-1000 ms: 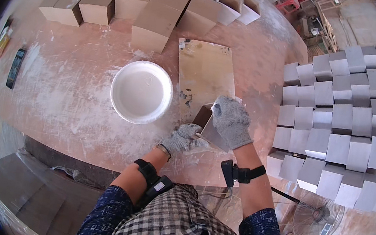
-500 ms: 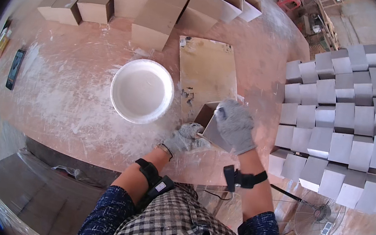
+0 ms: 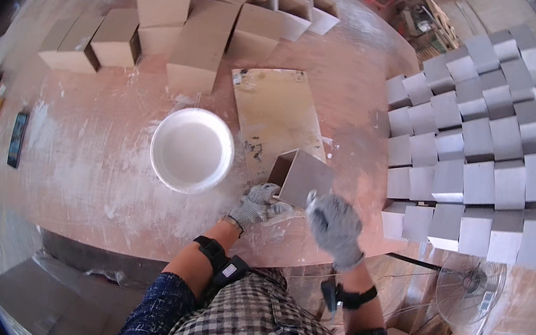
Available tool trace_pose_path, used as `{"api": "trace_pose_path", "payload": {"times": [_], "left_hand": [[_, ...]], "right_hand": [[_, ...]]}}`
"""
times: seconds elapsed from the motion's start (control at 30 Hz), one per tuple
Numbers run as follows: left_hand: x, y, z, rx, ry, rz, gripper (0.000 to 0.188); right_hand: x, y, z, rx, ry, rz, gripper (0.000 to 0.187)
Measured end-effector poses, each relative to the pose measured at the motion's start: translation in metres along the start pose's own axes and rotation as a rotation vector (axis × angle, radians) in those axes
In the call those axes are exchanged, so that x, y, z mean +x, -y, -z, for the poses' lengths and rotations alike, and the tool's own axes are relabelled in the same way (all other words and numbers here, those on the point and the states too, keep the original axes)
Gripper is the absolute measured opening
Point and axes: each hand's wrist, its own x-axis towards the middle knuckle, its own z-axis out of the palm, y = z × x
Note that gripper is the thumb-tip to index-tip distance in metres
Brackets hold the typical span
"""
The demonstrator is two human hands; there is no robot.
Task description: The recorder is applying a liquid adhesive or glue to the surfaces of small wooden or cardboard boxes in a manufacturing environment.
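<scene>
A box with one open end (image 3: 306, 180), grey on its upper face and brown inside, lies on its side at the near end of a worn tan board (image 3: 275, 105). My left hand (image 3: 256, 206), in a grey knit glove, grips the box's near left edge. My right hand (image 3: 335, 229), gloved alike, is closed just off the box's near right corner. A small pale bit shows at its fingertips; whether that is a held thing or the glove, I cannot tell. Left of the board stands a round white tub (image 3: 188, 189) with white stuff in it.
Several brown boxes (image 3: 116, 38) stand along the table's far side. Stacked grey and white boxes (image 3: 478, 146) rise beyond the table's right edge, with a fan (image 3: 470, 283) below them. A phone (image 3: 17, 140) lies at the far left of the table (image 3: 94, 166).
My right hand has come off the box's top toward me and to the right, leaving the grey face uncovered. My left hand stays at the box's edge. The whole view has shifted.
</scene>
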Motion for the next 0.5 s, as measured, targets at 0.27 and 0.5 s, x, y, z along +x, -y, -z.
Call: {"api": "trace_pose_path", "payload": {"times": [0.27, 0.5], "left_hand": [[0.004, 0.023, -0.020, -0.003, 0.060, 0.004, 0.054], [0.005, 0.003, 0.002, -0.123, 0.107, 0.074, 0.046]], "right_hand": [[0.073, -0.029, -0.034, -0.205, 0.277, -0.193, 0.016], [0.008, 0.032, -0.025, -0.059, 0.471, 0.068, 0.021]]}}
